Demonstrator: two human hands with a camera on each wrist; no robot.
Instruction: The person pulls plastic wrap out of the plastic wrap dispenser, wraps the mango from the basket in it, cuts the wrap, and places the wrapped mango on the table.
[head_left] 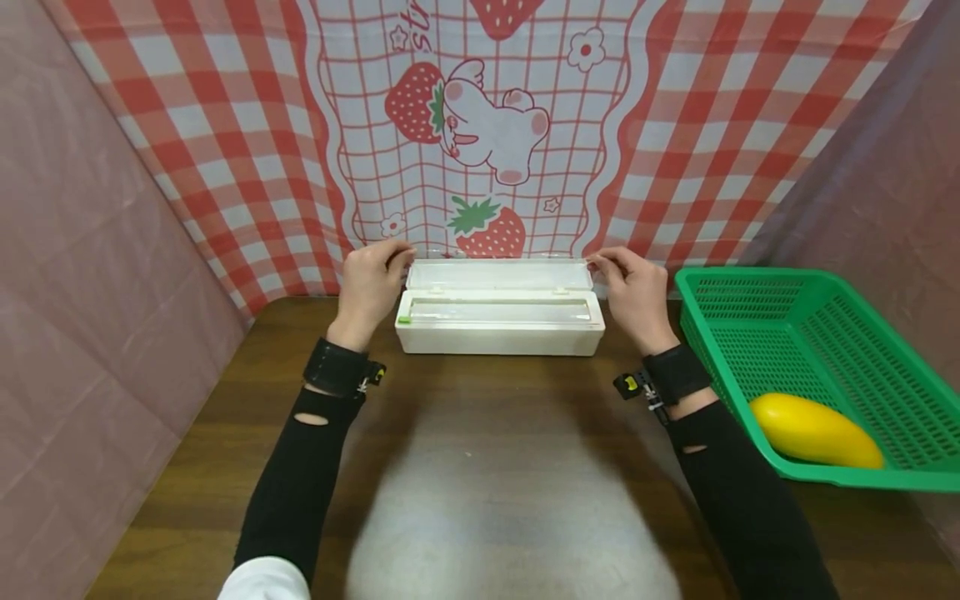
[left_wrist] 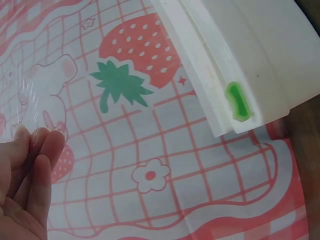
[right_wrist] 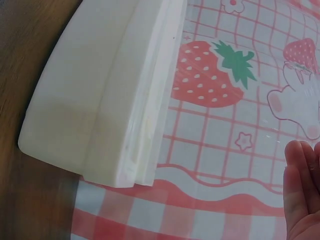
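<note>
A long white cling film dispenser (head_left: 498, 340) sits at the back of the table, its lid (head_left: 498, 275) raised. At the left end of the dispenser shows a small green slider (left_wrist: 238, 101). Behind the lid my left hand (head_left: 369, 287) pinches one corner of clear cling film (left_wrist: 21, 102) between thumb and fingertips. Level with it, past the dispenser's right end, my right hand (head_left: 637, 296) pinches the other corner. The transparent sheet spans between both hands and is hard to make out. In the right wrist view the thumb is mostly cut off by the frame edge.
To the right stands a green plastic basket (head_left: 806, 287) with a yellow oblong fruit or vegetable (head_left: 816, 431) inside. A red-and-white checked cloth (head_left: 247, 125) with strawberries hangs right behind the dispenser. Pinkish cloth (head_left: 97, 208) borders the left side of the brown wooden table (head_left: 480, 467).
</note>
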